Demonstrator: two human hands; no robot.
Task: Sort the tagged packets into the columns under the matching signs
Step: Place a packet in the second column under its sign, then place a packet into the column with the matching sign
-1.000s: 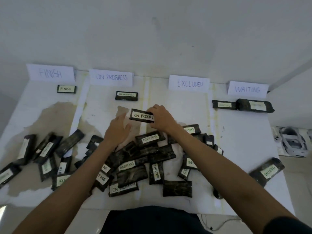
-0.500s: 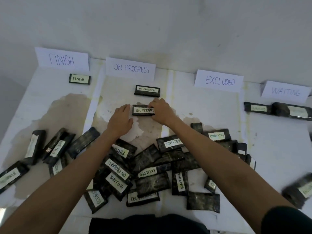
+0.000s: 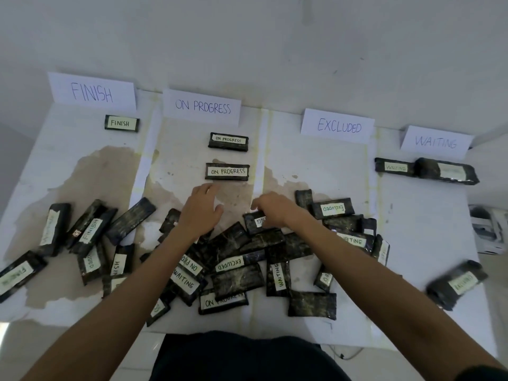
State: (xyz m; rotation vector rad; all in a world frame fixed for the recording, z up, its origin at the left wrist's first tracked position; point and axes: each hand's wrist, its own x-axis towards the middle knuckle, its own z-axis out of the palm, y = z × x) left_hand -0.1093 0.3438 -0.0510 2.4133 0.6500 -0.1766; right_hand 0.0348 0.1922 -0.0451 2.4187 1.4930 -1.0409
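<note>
- Nearest, the unsorted heap [image 3: 242, 270] of dark packets; tags readable include WAITING, EXCLUDED, ON PROGRESS, FINISH.
- Left hand [image 3: 199, 210] spread wide, holding nothing.
- Right hand [image 3: 270, 209] curled over a heap packet [image 3: 254, 221]; I cannot tell whether it grips.
- Sorted rows: one FINISH packet [image 3: 121, 123], two ON PROGRESS packets [image 3: 227, 171], two WAITING packets [image 3: 394, 167].
- Four signs [image 3: 202, 107]: FINISH, ON PROGRESS, EXCLUDED, WAITING.

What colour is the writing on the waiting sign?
Pale grey-blue on the white WAITING sign, faint in the head view.
</note>
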